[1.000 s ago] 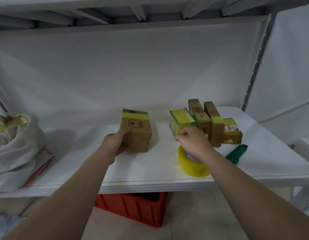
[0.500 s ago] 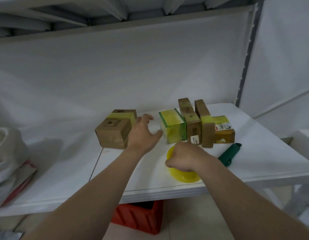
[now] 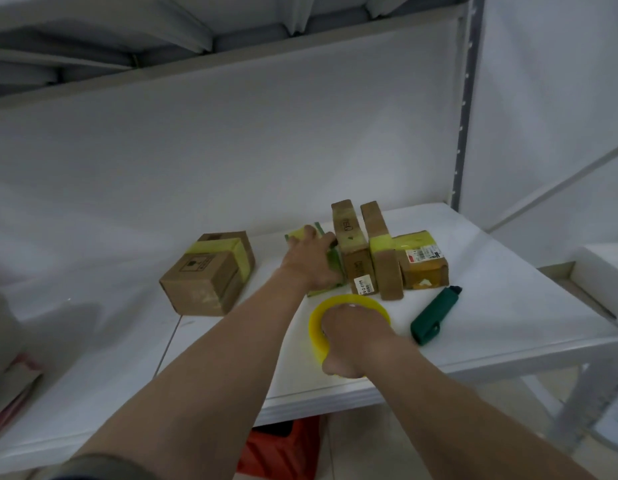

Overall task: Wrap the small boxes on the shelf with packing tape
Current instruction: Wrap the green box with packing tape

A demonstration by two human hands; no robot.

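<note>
Shelf (image 3: 508,306): a white board on which all the boxes, the tape and the cutter are carried.
Red crate (image 3: 283,452): seen in part on the floor beneath the shelf's front edge.
Large cardboard box (image 3: 207,275): set on the left of the shelf, apart from the other boxes; a band of yellow tape is wrapped over its top and right side.
Left hand (image 3: 312,261): laid over the green-edged box, with the fingers curled across its top so that it is grasped.
Right hand (image 3: 352,337): clenched on the tape roll near the shelf's front edge.
Tall brown boxes (image 3: 349,237): two are stood side by side, the left one touching the green-edged box; yellow tape is seen round the right one.
Labelled box (image 3: 423,265): placed against the right tall box, with yellow tape across its top.
Green-edged box (image 3: 335,271): mostly hidden under the left hand.
Tape roll (image 3: 316,323): yellow, held just in front of the boxes.
Green cutter (image 3: 434,315): laid on the shelf to the right of the roll.
</note>
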